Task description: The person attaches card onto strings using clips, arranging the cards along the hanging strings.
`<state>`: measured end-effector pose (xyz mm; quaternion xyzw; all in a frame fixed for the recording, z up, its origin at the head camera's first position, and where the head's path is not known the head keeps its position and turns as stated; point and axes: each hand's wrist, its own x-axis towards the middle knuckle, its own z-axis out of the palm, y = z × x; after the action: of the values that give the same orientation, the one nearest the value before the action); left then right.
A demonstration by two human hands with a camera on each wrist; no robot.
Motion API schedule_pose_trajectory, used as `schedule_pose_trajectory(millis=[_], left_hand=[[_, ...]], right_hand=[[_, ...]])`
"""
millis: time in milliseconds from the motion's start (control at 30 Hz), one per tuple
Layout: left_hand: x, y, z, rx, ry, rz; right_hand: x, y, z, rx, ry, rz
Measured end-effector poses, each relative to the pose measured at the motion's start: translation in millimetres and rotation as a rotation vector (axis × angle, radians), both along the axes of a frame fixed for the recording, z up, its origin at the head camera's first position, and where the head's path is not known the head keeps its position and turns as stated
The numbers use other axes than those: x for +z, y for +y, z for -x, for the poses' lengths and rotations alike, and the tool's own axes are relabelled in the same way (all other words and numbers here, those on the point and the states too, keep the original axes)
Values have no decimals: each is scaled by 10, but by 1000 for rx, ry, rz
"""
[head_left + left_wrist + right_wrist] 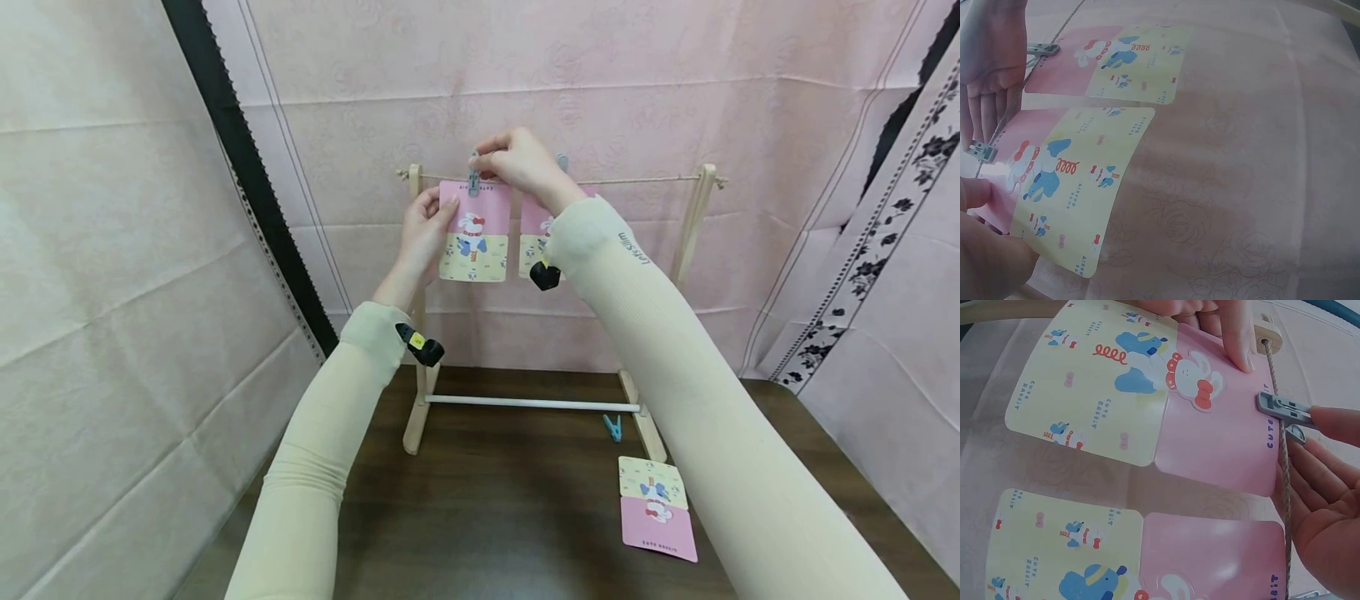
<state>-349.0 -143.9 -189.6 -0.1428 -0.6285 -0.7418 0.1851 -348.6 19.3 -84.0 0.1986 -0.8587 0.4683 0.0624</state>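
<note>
My left hand [422, 237] pinches the left edge of a pink and yellow rabbit card [491, 218] at the rack's rope [637, 180]. Above that card, my right hand [521, 162] pinches a grey-blue clothespin [474, 179] between thumb and fingers. In the right wrist view the clothespin [1282, 409] straddles the rope and overlaps the card's top edge, its handles at my thumb and fingers. A second matching card [534, 221] hangs just to the right, held by another clothespin [562, 162], partly hidden behind my right hand and sleeve.
The wooden rack has a left post [415, 177], a right post [693, 221] and a white lower bar [532, 404]. On the brown table [480, 517] lie a blue clothespin [613, 428] and a third card [657, 510], near the right foot. Pale cloth surrounds the table.
</note>
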Motion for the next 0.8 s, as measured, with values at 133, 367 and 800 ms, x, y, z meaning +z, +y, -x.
schedule_pose_trajectory(millis=[133,367,800], left_hand=[[-26,-6,6,6,2,9],[-30,-1,11,9,-5,7],[-50,-19,-8,-1,-15,31]], right_hand=[[-25,6,12,17,15,-6],[-37,13,-1,26,16,3],[-132,81,-3,22,128,-5]])
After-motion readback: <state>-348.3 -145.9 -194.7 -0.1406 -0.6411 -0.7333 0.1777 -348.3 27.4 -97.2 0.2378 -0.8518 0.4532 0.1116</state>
